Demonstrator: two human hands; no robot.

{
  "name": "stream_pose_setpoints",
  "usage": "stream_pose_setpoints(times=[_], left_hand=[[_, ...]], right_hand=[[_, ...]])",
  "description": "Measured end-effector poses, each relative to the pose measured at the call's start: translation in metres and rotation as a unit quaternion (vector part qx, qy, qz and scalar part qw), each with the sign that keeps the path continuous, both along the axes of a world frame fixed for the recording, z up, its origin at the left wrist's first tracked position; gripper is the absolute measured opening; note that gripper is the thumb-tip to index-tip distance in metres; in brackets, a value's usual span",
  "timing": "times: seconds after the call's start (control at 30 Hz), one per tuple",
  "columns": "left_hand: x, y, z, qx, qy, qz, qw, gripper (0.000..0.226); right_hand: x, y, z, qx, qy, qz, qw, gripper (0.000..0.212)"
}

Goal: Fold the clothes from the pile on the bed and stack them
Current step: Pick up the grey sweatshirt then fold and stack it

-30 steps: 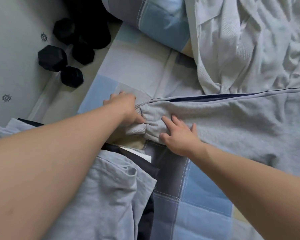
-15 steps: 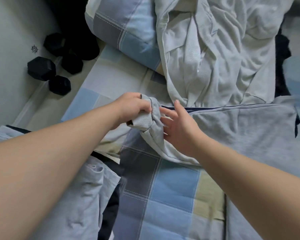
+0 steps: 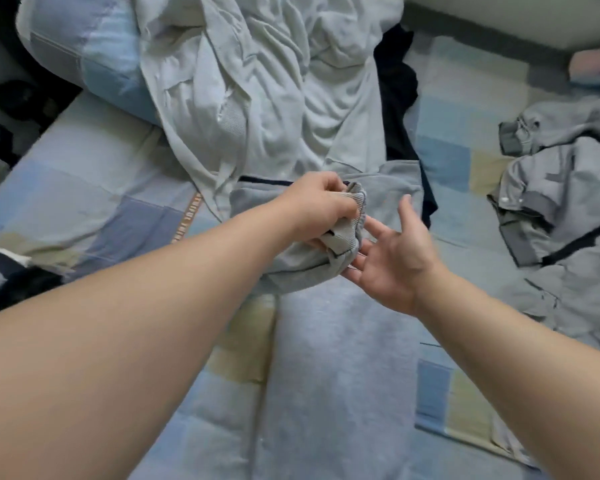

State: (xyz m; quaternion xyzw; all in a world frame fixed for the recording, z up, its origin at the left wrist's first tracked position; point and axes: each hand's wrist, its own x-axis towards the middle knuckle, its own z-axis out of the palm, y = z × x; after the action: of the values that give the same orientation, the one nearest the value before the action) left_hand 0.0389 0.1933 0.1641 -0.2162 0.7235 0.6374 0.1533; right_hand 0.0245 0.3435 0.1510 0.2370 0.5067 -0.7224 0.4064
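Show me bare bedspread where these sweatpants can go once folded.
Widest: the bedspread left of the pale crumpled garment, below the pillow. Narrower: the strip between the black garment and the grey jacket. Crowded: the centre, with the sweatpants, left hand and right hand.

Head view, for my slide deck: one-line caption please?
Left hand grips the ribbed cuff of a grey fleece garment over a blue patchwork bedspread; open right hand beside it.

grey sweatpants [image 3: 340, 375], cuff lifted, on bed [image 3: 94, 188]
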Motion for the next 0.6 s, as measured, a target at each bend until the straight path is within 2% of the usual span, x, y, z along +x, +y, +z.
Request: stream_pose_setpoints(times=[0.17, 0.3, 0.43, 0.57, 0.6], left_hand=[[-0.032, 0.144, -0.026, -0.022, 0.021, 0.012, 0.999, 0.021], [-0.037, 0.209, -0.045, -0.037, 0.022, 0.038, 0.998, 0.016], [-0.027, 0.211, -0.056, -0.058, 0.002, 0.071, 0.996, 0.022], [-0.013, 0.164, -0.062, -0.043, -0.02, 0.139, 0.989, 0.017], [-0.011, 0.148, -0.064, -0.063, -0.023, 0.16, 0.985, 0.017]], right_hand=[[-0.026, 0.139, -0.011, 0.028, 0.005, -0.032, 0.999, 0.082], [-0.029, 0.201, -0.023, 0.046, 0.003, -0.052, 0.998, 0.082], [-0.023, 0.207, -0.036, 0.032, -0.004, -0.016, 0.999, 0.082], [-0.013, 0.169, -0.043, 0.028, 0.003, 0.066, 0.997, 0.075], [-0.01, 0.158, -0.044, 0.044, 0.015, 0.098, 0.994, 0.072]])
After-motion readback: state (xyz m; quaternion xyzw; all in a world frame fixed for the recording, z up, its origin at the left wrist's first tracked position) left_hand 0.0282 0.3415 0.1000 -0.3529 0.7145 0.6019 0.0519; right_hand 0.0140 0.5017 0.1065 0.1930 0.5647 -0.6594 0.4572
